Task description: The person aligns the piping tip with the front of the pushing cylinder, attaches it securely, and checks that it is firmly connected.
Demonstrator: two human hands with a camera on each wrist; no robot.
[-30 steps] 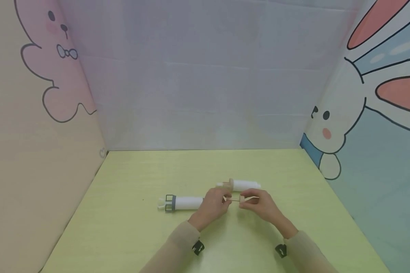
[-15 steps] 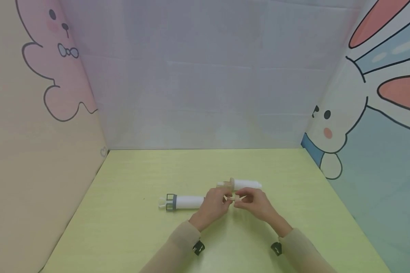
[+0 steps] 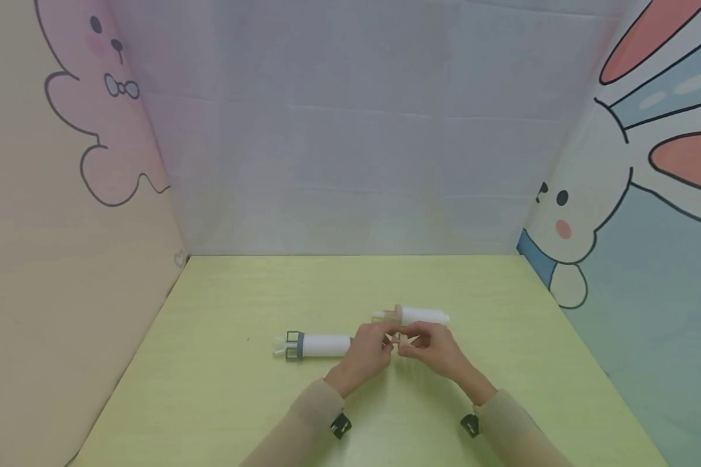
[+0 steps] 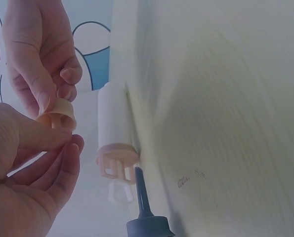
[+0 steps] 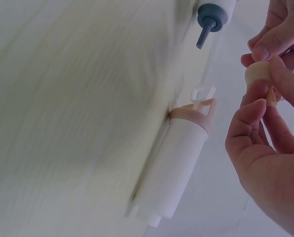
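Observation:
My left hand [image 3: 367, 350] and right hand [image 3: 438, 350] meet over the table, both pinching a small beige nozzle cap [image 5: 258, 73]. In the left wrist view, fingertips partly cover the cap [image 4: 63, 109] and its narrow spout. Just behind the hands lies a white squeeze bottle [image 3: 423, 316] with a beige pronged collar [image 4: 118, 155] and a bare neck at its other end. To the left lies a second white squeeze bottle [image 3: 326, 346] with a grey looped collar [image 3: 295, 346]. Its blue-grey nozzle [image 4: 143, 195] shows in the left wrist view; in the head view my left hand hides that end.
The pale yellow-green table [image 3: 239, 402] extends on all sides of the hands. A plain pale backdrop [image 3: 350, 130] rises at its far edge. Side panels carry a cartoon bear [image 3: 117, 155] and a cartoon rabbit [image 3: 584, 155].
My right hand has moved left with the beige nozzle cap, closing most of the gap to my left hand. Less of the thin spout shows between them. The bottles have stayed put.

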